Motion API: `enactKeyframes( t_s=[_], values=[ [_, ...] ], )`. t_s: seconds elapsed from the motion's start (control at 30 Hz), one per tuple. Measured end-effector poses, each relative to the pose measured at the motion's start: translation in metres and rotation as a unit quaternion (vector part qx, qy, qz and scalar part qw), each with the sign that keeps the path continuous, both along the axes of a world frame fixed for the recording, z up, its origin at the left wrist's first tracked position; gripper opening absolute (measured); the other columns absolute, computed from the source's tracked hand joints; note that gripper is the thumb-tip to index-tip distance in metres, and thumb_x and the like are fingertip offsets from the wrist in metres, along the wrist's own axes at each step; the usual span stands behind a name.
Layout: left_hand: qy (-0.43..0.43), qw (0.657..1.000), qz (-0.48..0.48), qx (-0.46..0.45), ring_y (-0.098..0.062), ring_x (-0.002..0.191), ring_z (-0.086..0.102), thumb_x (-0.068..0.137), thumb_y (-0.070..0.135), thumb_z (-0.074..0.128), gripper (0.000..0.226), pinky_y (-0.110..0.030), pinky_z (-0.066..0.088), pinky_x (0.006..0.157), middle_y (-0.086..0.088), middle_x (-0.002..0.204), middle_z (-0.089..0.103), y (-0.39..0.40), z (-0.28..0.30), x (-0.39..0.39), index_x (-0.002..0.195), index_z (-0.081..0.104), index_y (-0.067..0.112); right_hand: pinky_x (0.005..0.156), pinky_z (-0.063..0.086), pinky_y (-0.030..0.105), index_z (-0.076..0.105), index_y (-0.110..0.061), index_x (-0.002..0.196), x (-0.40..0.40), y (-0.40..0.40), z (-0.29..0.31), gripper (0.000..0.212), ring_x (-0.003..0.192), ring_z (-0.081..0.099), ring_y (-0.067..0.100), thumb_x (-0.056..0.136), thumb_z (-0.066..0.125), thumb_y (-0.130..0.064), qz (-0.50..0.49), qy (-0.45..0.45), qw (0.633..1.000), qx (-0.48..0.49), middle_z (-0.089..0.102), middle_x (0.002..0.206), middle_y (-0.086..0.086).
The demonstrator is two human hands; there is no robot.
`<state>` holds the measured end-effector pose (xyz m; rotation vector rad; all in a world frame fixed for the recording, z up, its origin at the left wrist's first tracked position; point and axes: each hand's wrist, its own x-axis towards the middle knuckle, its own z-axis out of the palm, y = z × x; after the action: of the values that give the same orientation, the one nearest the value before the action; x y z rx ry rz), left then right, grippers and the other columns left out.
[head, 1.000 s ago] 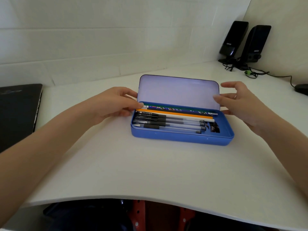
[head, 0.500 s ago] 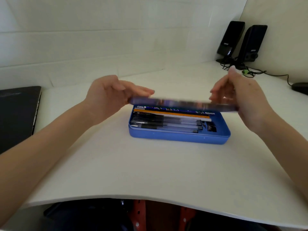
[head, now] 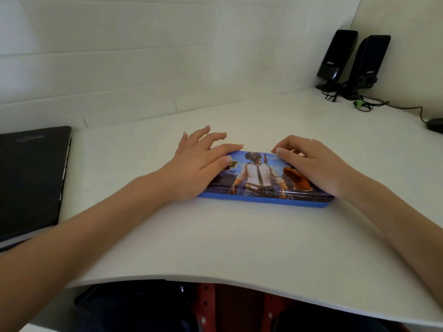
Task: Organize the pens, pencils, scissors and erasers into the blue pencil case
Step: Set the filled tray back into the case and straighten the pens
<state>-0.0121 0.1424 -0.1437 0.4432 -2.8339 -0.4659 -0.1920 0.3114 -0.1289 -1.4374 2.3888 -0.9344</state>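
The blue pencil case (head: 261,178) lies flat on the white desk with its lid down, a printed picture of a figure in a white shirt and tie facing up. My left hand (head: 199,161) rests on the lid's left end with fingers spread and straight, thumb along the far edge. My right hand (head: 314,164) lies on the lid's right end, fingers bent over the far edge and pressing down. The pens and pencils are hidden inside the case.
A black laptop (head: 31,178) lies closed at the left edge of the desk. Two black speakers (head: 352,61) with cables stand in the far right corner. A dark mouse (head: 435,124) sits at the right edge. The desk's curved front edge (head: 215,276) is near me.
The lid swung from upright down onto the case, guided by both hands. Pens and pencils that showed inside are now covered. Both hands now lie on top of the lid.
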Motion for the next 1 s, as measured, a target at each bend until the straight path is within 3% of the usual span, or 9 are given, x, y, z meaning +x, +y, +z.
enactKeyframes(
  t_s=[0.13,0.3,0.37,0.47,0.57,0.63,0.77,0.9,1.0],
  values=[
    [0.017,0.997,-0.002,0.077,-0.015,0.144,0.005,0.086,0.053,0.016,0.054,-0.034,0.002,0.118,0.008,0.152,0.025,-0.001,-0.002,0.001,0.136,0.037,0.044,0.081,0.046,0.032,0.063,-0.023,0.099,0.001,0.003,0.0,0.025,0.09,0.062,0.016,0.095,0.043,-0.037,-0.008,-0.031,0.999,-0.029,0.066,0.096,-0.003],
    [0.084,0.988,0.005,0.129,-0.016,0.141,0.018,0.089,0.049,0.021,0.052,-0.026,0.007,0.114,0.005,0.147,0.038,0.008,-0.003,0.001,0.132,0.048,0.034,0.077,0.04,0.03,0.061,-0.022,0.101,0.008,0.009,0.002,0.026,0.096,0.059,0.02,0.096,0.04,-0.037,-0.063,-0.017,0.997,-0.049,0.063,0.103,0.001],
    [0.098,0.993,0.014,0.065,-0.017,0.142,0.02,0.086,0.058,0.021,0.061,-0.034,0.009,0.118,0.004,0.147,0.039,0.011,0.0,0.007,0.133,0.048,0.031,0.085,0.041,0.034,0.058,-0.023,0.107,0.014,0.017,0.005,0.029,0.104,0.057,0.022,0.097,0.036,-0.039,-0.077,0.07,0.993,-0.047,0.062,0.11,0.001],
    [0.075,0.993,-0.022,-0.092,-0.015,0.144,0.019,0.085,0.06,0.02,0.068,-0.04,0.001,0.12,0.003,0.15,0.037,0.019,0.001,0.018,0.14,0.04,0.025,0.104,0.03,0.041,0.044,-0.037,0.13,0.031,0.037,0.007,0.05,0.13,0.042,0.018,0.089,0.025,-0.059,-0.013,0.197,0.98,0.025,0.048,0.14,-0.008],
    [0.03,0.964,-0.059,-0.256,-0.019,0.143,0.026,0.089,0.062,0.02,0.072,-0.045,0.0,0.117,0.0,0.148,0.042,0.032,-0.001,0.026,0.141,0.038,0.017,0.113,0.023,0.044,0.02,-0.051,0.14,0.048,0.048,-0.002,0.073,0.145,0.016,0.009,0.073,0.015,-0.077,0.024,0.22,0.968,0.119,0.02,0.156,-0.018],
    [0.011,0.962,-0.059,-0.268,-0.02,0.143,0.026,0.09,0.06,0.015,0.073,-0.042,0.001,0.118,-0.003,0.15,0.038,0.034,-0.002,0.027,0.144,0.032,0.013,0.113,0.027,0.043,0.014,-0.053,0.141,0.052,0.047,-0.006,0.073,0.146,0.005,0.008,0.074,0.022,-0.079,0.012,0.213,0.967,0.136,0.012,0.157,-0.021],
    [0.008,0.978,0.016,-0.209,-0.027,0.14,0.033,0.088,0.063,0.007,0.083,-0.036,0.025,0.114,-0.014,0.149,0.037,0.037,0.001,0.026,0.143,0.032,0.007,0.117,0.021,0.037,0.015,-0.053,0.142,0.054,0.023,-0.003,0.061,0.147,0.0,0.01,0.086,0.038,-0.063,0.053,0.171,0.977,0.116,0.01,0.158,-0.017],
    [-0.119,0.963,0.146,-0.195,-0.032,0.145,0.013,0.093,0.055,0.023,0.076,-0.041,0.012,0.118,-0.02,0.156,0.015,0.02,0.009,0.029,0.147,0.009,0.004,0.118,0.012,0.043,0.011,-0.053,0.143,0.059,-0.038,-0.005,0.058,0.148,0.002,0.015,0.09,0.034,-0.061,0.091,0.219,0.965,0.116,0.009,0.16,-0.012],
    [-0.164,0.943,0.223,-0.184,-0.036,0.145,0.009,0.094,0.054,0.024,0.075,-0.045,0.01,0.118,-0.024,0.156,0.01,-0.014,0.013,0.042,0.148,0.004,0.004,0.118,0.007,0.047,0.011,-0.051,0.144,0.075,-0.097,-0.009,0.055,0.148,0.001,0.019,0.092,0.03,-0.058,0.119,0.237,0.959,0.102,0.009,0.16,-0.007]
  ],
)
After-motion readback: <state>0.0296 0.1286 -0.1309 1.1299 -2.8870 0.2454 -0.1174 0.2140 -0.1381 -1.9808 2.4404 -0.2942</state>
